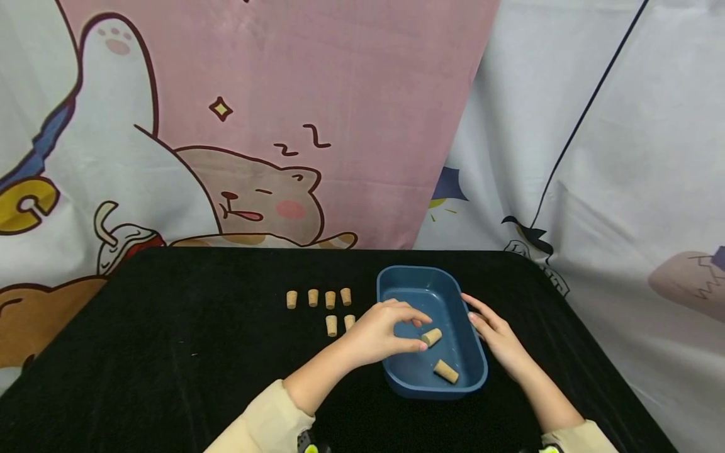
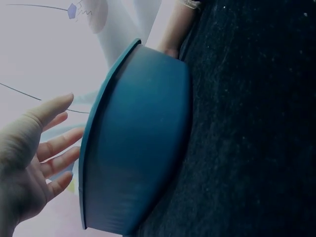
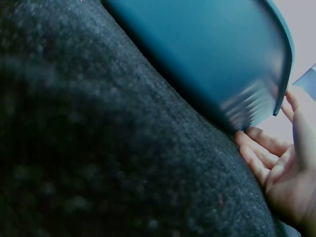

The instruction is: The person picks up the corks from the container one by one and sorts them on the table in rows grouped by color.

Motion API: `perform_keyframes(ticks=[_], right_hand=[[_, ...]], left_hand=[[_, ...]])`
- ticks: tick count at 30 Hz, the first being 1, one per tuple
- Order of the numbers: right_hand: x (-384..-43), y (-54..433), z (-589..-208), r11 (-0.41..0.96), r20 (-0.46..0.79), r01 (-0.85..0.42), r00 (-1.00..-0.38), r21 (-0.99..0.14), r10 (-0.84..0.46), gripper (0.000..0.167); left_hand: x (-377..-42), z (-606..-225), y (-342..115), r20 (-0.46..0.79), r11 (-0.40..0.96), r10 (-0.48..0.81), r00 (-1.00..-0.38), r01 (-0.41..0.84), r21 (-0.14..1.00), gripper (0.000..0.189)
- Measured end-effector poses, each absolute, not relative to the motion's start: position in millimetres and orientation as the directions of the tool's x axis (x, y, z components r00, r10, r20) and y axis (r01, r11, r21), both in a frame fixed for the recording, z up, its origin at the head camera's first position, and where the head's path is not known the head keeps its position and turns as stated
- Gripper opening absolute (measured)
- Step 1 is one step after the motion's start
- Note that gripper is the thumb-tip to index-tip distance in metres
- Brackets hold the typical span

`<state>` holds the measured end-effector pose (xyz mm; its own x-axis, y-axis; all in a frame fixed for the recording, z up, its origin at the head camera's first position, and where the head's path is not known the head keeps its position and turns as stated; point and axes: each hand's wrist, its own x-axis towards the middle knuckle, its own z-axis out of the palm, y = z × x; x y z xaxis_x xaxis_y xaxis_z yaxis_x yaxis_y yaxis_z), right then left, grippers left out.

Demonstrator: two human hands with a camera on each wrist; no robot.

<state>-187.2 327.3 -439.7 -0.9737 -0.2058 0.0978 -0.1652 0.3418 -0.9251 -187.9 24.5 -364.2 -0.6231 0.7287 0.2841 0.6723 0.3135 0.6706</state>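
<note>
A blue rectangular basin (image 1: 396,275) stands on the black cloth, with two cork stoppers in it. One cork (image 1: 432,337) lies just beyond the thumb and fingertips of my left hand (image 1: 381,331), which reaches over the near-left rim. Thumb and fingers are spread apart, and the left wrist view shows no cork between them. Closer to the basin's near end is the other cork (image 1: 446,371). My right hand (image 1: 500,340) touches the basin's right outer side and rim with extended fingers; in the right wrist view its fingertips (image 3: 241,137) meet the lower wall.
Left of the basin, several corks stand upright: a back row (image 1: 330,300) and a front pair, whose left cork (image 1: 331,326) shows fully and right cork (image 1: 350,322) is partly covered by my left hand. A printed cloth (image 1: 340,94) hangs behind the table.
</note>
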Motion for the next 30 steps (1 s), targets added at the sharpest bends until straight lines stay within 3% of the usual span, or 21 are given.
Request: perform_keyframes(ticks=[7, 14, 30], right_hand=[[-187, 327, -439, 0.31, 0.118, -0.187, -0.966, -0.932, -0.228, 0.05], [-186, 327, -438, 0.291, 0.13, -0.203, -0.959, -0.935, -0.25, 0.05], [-185, 326, -439, 0.303, 0.132, -0.198, -0.965, -0.932, -0.226, 0.049]], left_hand=[[-196, -371, 39, 0.21, 0.287, 0.817, -0.537, 0.694, 0.661, 0.043], [-202, -378, 54, 0.121, 0.243, 0.877, -0.465, 0.647, 0.723, 0.042], [-205, -386, 79, -0.014, 0.338, 0.9, -0.436, 0.677, 0.654, 0.035]])
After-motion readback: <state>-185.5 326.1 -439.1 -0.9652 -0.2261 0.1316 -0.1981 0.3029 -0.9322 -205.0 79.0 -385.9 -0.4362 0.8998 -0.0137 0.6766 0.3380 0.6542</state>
